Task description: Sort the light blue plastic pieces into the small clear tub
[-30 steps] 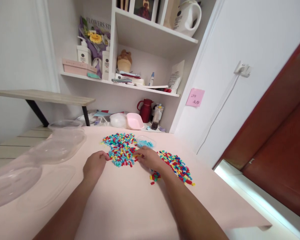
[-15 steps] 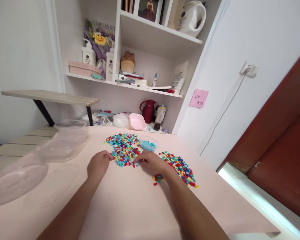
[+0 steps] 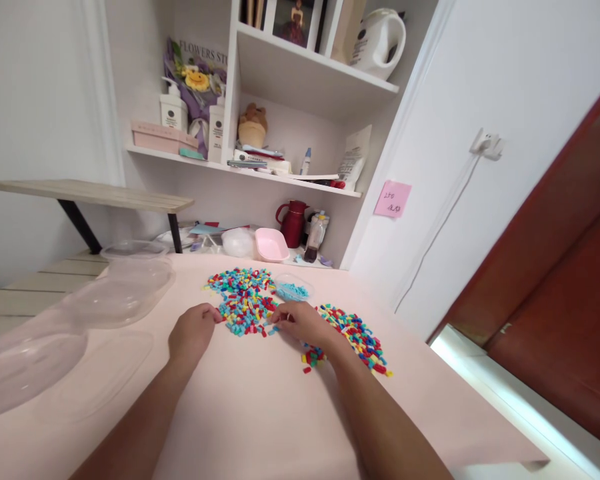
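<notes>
A heap of small red, yellow, blue and teal pieces (image 3: pixel 243 301) lies in the middle of the pale pink table (image 3: pixel 260 407). A second heap of mixed pieces (image 3: pixel 357 337) lies to its right. Between them at the back stands a small clear dish (image 3: pixel 293 288) holding only light-blue pieces. My left hand (image 3: pixel 193 332) rests on the table at the near left edge of the first heap, fingers curled and pinched. My right hand (image 3: pixel 303 321) lies between the two heaps, its fingertips pinched at the pieces on the first heap's near right edge.
Several clear plastic containers and lids (image 3: pixel 115 293) lie along the table's left side. Behind the table a white shelf unit holds a pink tub (image 3: pixel 270 244), a dark red jug (image 3: pixel 293 223) and bottles. A wooden ledge (image 3: pixel 93 193) juts out at left. A dark red door (image 3: pixel 555 280) stands right.
Both hands stay at the near edge of the first heap; the right fingertips have shifted slightly among the pieces. The camera has wobbled a little.
</notes>
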Demonstrator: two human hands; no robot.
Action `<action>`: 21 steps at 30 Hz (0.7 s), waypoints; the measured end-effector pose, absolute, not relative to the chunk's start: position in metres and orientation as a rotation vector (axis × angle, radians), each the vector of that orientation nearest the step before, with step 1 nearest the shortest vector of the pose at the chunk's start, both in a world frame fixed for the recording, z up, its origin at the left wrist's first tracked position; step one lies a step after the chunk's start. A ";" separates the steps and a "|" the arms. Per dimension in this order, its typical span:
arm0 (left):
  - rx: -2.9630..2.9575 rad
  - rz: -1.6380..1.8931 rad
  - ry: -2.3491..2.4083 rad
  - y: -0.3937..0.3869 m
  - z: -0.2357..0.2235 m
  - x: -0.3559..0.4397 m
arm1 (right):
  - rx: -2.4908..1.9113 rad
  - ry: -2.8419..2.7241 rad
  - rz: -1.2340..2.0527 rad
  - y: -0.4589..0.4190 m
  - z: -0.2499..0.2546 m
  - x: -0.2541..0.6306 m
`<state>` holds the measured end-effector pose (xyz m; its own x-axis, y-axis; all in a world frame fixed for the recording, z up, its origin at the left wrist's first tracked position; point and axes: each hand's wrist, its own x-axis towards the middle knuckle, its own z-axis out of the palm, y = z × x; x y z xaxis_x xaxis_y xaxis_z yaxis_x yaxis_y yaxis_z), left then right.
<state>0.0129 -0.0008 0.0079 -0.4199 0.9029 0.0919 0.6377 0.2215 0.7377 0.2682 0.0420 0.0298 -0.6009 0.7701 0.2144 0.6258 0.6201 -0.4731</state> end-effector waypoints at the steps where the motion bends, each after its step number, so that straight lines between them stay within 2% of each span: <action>1: 1.435 1.026 2.151 -0.001 0.008 0.013 | -1.103 -2.458 0.497 0.041 0.031 0.267; 9: 1.446 1.029 2.130 0.000 0.006 0.011 | -1.280 -2.467 0.455 0.036 0.036 0.281; 14: 1.442 1.019 2.129 -0.002 0.010 0.013 | -1.191 -2.342 0.259 0.048 0.030 0.281; 21: 1.450 0.987 2.120 -0.003 0.012 0.013 | -1.210 -2.419 0.294 0.048 0.023 0.269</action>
